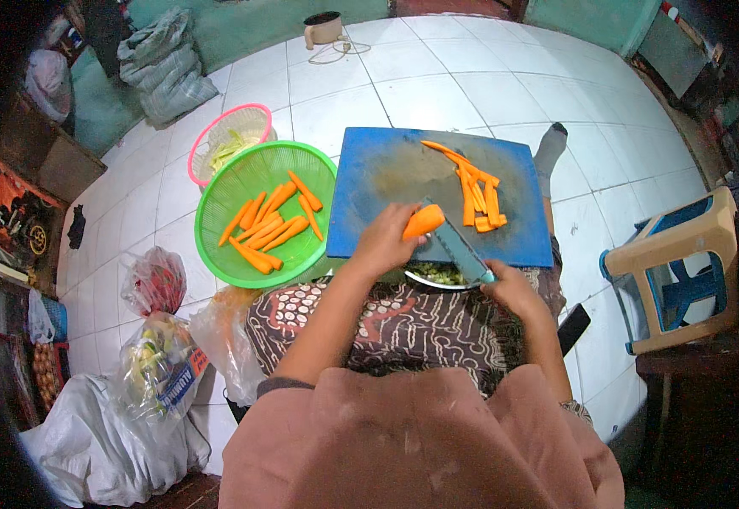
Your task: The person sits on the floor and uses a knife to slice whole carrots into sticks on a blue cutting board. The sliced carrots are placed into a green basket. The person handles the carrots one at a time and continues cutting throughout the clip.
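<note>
My left hand [390, 238] grips a peeled carrot [425, 221] over the near edge of a blue cutting board [376, 153]. In my right hand [513, 287] is the handle of a knife [458, 249], its broad blade slanting up and left beside the carrot. Cut carrot sticks [469, 197] lie in a loose pile on the right half of the board. Whole peeled carrots [266, 232] rest in a green plastic basket [203, 248] left of the board. Below the board's near edge, partly hidden, is a bowl [436, 284] with chopped green pieces.
A pink-rimmed basket [199, 147] with pale green vegetables stands behind the green one. Plastic bags [159, 362] and a white sack [102, 445] lie at the lower left. On the right are a beige plastic stool [643, 273] and a dark flat object [574, 327].
</note>
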Action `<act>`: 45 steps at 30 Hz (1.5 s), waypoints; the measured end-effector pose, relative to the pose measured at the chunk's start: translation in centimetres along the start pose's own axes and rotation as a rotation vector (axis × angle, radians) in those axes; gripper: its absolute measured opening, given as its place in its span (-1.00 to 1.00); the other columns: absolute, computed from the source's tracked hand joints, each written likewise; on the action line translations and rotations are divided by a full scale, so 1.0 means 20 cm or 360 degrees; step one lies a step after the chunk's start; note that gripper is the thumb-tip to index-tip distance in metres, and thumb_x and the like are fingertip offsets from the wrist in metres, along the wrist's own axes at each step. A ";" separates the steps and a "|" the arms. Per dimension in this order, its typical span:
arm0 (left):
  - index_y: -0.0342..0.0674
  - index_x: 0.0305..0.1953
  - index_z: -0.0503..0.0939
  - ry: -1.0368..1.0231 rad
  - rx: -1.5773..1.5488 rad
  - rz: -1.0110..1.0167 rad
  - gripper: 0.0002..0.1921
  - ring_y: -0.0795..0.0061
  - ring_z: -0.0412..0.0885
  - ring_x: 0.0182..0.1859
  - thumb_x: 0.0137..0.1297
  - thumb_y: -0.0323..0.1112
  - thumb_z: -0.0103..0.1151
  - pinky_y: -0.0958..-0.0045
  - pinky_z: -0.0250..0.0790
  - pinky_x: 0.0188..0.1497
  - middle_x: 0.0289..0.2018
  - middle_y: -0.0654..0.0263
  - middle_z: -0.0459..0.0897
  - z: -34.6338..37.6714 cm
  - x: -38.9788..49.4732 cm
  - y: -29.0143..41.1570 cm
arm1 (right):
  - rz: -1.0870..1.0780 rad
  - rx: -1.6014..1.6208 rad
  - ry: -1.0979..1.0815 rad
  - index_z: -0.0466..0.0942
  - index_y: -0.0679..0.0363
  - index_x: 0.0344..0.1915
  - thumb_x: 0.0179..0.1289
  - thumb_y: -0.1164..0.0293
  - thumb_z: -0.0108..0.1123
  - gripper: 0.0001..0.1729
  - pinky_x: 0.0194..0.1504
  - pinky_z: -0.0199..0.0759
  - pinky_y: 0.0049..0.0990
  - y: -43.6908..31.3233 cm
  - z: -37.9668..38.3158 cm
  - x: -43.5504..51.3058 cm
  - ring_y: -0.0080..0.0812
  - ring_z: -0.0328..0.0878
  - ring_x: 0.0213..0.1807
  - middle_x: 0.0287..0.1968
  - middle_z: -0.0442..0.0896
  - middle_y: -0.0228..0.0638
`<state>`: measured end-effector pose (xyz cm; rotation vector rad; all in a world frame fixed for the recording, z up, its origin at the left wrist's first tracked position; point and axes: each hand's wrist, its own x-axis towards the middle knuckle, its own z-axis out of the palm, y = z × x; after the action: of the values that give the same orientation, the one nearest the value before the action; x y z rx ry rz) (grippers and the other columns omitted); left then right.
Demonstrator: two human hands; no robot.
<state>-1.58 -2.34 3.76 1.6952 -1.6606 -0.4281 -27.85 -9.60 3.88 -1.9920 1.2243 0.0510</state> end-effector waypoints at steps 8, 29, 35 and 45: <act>-0.29 0.10 0.38 0.0037 0.0242 -0.0081 -0.45 0.00 0.45 -0.01 0.02 -0.42 0.28 0.13 0.30 0.04 -0.09 0.06 0.50 0.17 -0.16 -0.16 | 0.0164 -0.0039 0.0342 0.47 0.31 -0.18 0.16 0.16 0.14 -0.58 -0.12 0.35 -0.05 0.05 -0.07 -0.06 0.20 0.51 -0.15 -0.27 0.57 0.20; -0.26 -0.19 0.41 0.0502 0.0163 0.0023 -0.70 0.07 0.44 -0.14 0.07 -0.33 0.22 0.12 0.22 -0.13 -0.26 0.13 0.47 0.29 -0.15 -0.17 | -0.0047 -0.1103 0.0115 0.47 0.27 -0.28 0.25 0.28 -0.02 -0.74 -0.23 0.49 -0.09 -0.63 0.04 0.09 0.04 0.62 -0.28 -0.37 0.64 0.04; -0.26 -0.22 0.40 0.0485 0.0098 -0.0099 -0.73 0.07 0.43 -0.15 0.08 -0.33 0.20 0.13 0.20 -0.13 -0.28 0.12 0.46 0.28 -0.14 -0.18 | 0.0008 -0.1190 -0.0016 0.47 0.27 -0.26 0.29 0.23 -0.02 -0.70 -0.18 0.44 -0.06 -0.72 0.04 0.17 0.07 0.60 -0.22 -0.34 0.63 0.05; -0.26 -0.21 0.41 0.0473 0.0068 -0.0108 -0.73 0.06 0.42 -0.13 0.10 -0.33 0.19 0.12 0.19 -0.12 -0.27 0.11 0.45 0.30 -0.15 -0.18 | -0.0067 -0.1001 0.0077 0.46 0.29 -0.21 0.25 0.27 -0.02 -0.70 -0.18 0.47 -0.07 -0.56 0.17 0.28 0.06 0.62 -0.23 -0.34 0.64 0.08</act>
<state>-3.32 -1.27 -3.50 1.7549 -1.4085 -0.1628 -15.05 -8.99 5.95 -2.5647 1.3014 0.4135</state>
